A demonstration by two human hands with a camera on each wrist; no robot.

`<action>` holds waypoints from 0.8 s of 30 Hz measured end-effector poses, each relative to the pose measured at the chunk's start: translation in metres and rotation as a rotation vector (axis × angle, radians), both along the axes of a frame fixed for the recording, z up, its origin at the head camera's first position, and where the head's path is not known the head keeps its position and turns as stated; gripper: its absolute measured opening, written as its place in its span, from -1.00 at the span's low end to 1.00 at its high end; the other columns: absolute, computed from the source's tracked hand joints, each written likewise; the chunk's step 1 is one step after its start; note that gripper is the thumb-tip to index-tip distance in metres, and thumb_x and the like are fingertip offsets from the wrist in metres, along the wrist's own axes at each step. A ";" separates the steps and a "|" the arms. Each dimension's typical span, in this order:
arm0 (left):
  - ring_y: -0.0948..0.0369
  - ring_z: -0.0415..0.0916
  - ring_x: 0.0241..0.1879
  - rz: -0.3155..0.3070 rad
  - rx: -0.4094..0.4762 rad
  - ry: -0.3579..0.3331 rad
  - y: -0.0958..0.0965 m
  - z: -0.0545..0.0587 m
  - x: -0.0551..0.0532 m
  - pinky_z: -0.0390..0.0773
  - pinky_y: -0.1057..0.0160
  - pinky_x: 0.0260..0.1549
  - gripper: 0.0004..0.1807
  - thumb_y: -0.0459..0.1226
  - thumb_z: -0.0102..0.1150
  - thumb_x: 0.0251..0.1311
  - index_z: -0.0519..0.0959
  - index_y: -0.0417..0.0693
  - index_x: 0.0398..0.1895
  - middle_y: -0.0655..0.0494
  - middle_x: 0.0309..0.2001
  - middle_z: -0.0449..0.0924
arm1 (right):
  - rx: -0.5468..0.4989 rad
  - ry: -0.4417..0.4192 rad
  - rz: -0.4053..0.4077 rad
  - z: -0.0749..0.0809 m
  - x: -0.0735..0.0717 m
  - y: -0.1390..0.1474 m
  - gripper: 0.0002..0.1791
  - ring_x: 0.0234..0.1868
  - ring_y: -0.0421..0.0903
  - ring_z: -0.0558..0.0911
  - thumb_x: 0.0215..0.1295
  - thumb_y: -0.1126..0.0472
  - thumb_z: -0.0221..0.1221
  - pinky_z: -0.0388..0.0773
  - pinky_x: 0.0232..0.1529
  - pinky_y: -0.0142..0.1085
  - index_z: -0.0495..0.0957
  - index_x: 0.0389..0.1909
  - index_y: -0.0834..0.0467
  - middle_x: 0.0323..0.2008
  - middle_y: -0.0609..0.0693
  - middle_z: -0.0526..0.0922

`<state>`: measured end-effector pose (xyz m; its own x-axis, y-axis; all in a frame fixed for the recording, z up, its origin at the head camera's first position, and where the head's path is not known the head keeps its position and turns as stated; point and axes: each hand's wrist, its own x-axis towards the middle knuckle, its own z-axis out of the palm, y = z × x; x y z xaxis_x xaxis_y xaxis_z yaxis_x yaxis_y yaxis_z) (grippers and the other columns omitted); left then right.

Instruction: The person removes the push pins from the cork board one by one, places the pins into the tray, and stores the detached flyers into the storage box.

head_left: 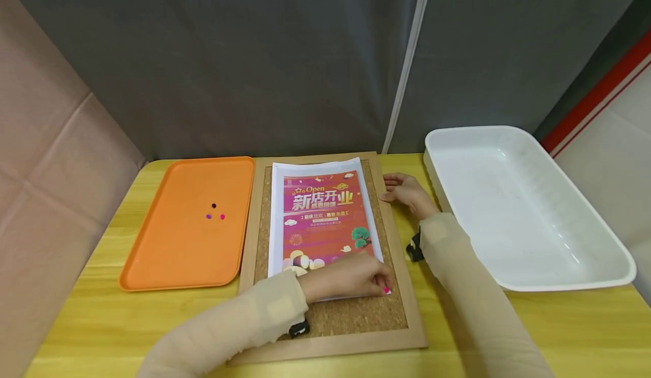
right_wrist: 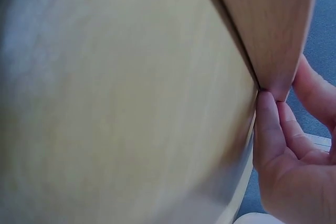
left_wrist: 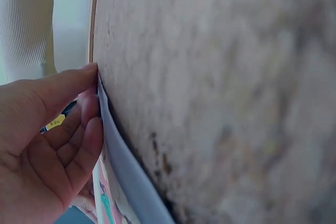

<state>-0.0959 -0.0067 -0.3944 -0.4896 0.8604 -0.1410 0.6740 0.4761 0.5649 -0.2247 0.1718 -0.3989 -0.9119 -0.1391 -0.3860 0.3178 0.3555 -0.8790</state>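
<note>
A printed poster [head_left: 325,214] with a red-purple design lies on a wood-framed corkboard [head_left: 356,318]. At the poster's lower right corner, my left hand [head_left: 353,276] pinches a small pink push pin [head_left: 387,290]. Close up in the left wrist view, thumb and fingers of the left hand [left_wrist: 58,129] meet at the corner of the paper [left_wrist: 128,174]; the pin is hidden there. My right hand [head_left: 409,194] grips the corkboard's right edge. In the right wrist view, its thumb and fingers [right_wrist: 270,124] lie on either side of the wooden frame [right_wrist: 268,30].
An orange tray [head_left: 178,253] to the left holds a black pin [head_left: 214,205], a purple pin [head_left: 208,216] and a pink pin [head_left: 222,216]. A deep white tub [head_left: 519,208] stands to the right. Grey curtain [head_left: 254,67] hangs behind the yellow wooden table [head_left: 91,310].
</note>
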 end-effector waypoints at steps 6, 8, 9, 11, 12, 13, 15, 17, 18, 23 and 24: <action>0.62 0.46 -0.44 0.015 0.009 -0.003 0.000 -0.001 0.002 0.33 0.71 -0.43 -0.88 -0.27 0.19 0.23 0.69 0.08 -0.24 0.28 -0.37 0.72 | -0.005 0.002 -0.003 0.001 0.001 0.000 -0.30 0.42 0.18 0.22 0.28 0.48 0.07 0.25 0.39 -0.10 0.04 0.42 0.38 0.41 0.33 0.16; 0.62 0.44 -0.46 0.028 0.016 -0.029 0.000 -0.001 0.001 0.34 0.69 -0.45 -0.88 -0.28 0.19 0.22 0.69 0.08 -0.25 0.28 -0.39 0.71 | -0.004 0.001 -0.005 0.000 0.001 0.000 -0.30 0.42 0.17 0.23 0.28 0.48 0.07 0.29 0.37 -0.14 0.05 0.42 0.37 0.40 0.32 0.17; 0.61 0.43 -0.46 0.032 0.022 -0.048 0.000 -0.001 0.001 0.35 0.69 -0.44 -0.88 -0.29 0.19 0.22 0.69 0.07 -0.26 0.27 -0.39 0.70 | -0.006 0.002 -0.003 0.000 0.001 0.000 -0.29 0.42 0.17 0.23 0.28 0.48 0.07 0.31 0.35 -0.17 0.05 0.42 0.37 0.40 0.32 0.17; 0.61 0.43 -0.47 0.029 0.038 -0.090 -0.001 -0.001 0.001 0.37 0.67 -0.43 -0.88 -0.30 0.19 0.22 0.69 0.05 -0.26 0.25 -0.40 0.70 | -0.006 -0.001 -0.008 -0.001 0.001 0.000 -0.29 0.41 0.16 0.25 0.27 0.47 0.08 0.36 0.31 -0.22 0.06 0.42 0.36 0.40 0.31 0.19; 0.60 0.43 -0.46 0.024 0.044 -0.114 -0.001 -0.001 0.001 0.39 0.67 -0.42 -0.88 -0.30 0.18 0.22 0.69 0.04 -0.25 0.23 -0.39 0.71 | -0.002 -0.002 -0.007 -0.001 0.002 -0.001 -0.29 0.41 0.15 0.26 0.28 0.46 0.09 0.38 0.29 -0.24 0.06 0.42 0.35 0.40 0.31 0.19; 0.61 0.44 -0.46 0.016 0.049 -0.127 -0.001 0.000 0.001 0.40 0.67 -0.41 -0.88 -0.29 0.18 0.23 0.69 0.03 -0.25 0.23 -0.38 0.71 | 0.000 0.000 -0.005 -0.001 0.002 0.000 -0.29 0.40 0.16 0.26 0.28 0.46 0.09 0.39 0.28 -0.25 0.05 0.42 0.36 0.40 0.31 0.19; 0.60 0.46 -0.44 0.007 0.069 -0.167 -0.002 0.001 0.001 0.42 0.65 -0.38 -0.88 -0.29 0.17 0.24 0.69 0.00 -0.23 0.21 -0.37 0.71 | -0.001 0.004 -0.003 -0.001 0.002 0.000 -0.29 0.41 0.16 0.25 0.28 0.46 0.08 0.38 0.30 -0.24 0.05 0.42 0.36 0.40 0.32 0.18; 0.59 0.48 -0.43 0.013 0.100 -0.226 -0.004 0.004 0.001 0.45 0.63 -0.35 -0.87 -0.29 0.16 0.26 0.68 -0.03 -0.22 0.18 -0.35 0.71 | -0.002 0.006 -0.003 -0.001 0.002 -0.001 -0.29 0.41 0.16 0.25 0.28 0.46 0.08 0.35 0.33 -0.19 0.05 0.43 0.36 0.40 0.31 0.19; 0.58 0.48 -0.42 0.027 0.113 -0.252 -0.006 0.006 0.001 0.46 0.61 -0.33 -0.87 -0.28 0.16 0.26 0.67 -0.04 -0.21 0.17 -0.35 0.71 | -0.001 0.009 -0.003 -0.001 0.002 -0.001 -0.29 0.41 0.16 0.25 0.28 0.46 0.08 0.35 0.32 -0.19 0.05 0.43 0.36 0.40 0.31 0.19; 0.53 0.51 -0.36 0.126 0.217 -0.343 -0.019 0.021 -0.002 0.51 0.55 -0.26 -0.85 -0.30 0.19 0.23 0.66 -0.14 -0.18 0.05 -0.30 0.71 | -0.001 0.014 -0.006 0.000 0.002 -0.002 -0.29 0.41 0.15 0.27 0.28 0.46 0.08 0.39 0.28 -0.26 0.06 0.42 0.35 0.39 0.31 0.20; 0.52 0.51 -0.36 0.151 0.229 -0.345 -0.023 0.024 -0.003 0.52 0.54 -0.26 -0.84 -0.29 0.21 0.22 0.66 -0.15 -0.19 0.04 -0.29 0.70 | -0.002 0.014 -0.008 0.000 0.001 -0.002 -0.30 0.40 0.15 0.27 0.27 0.47 0.08 0.39 0.28 -0.26 0.06 0.42 0.35 0.39 0.31 0.21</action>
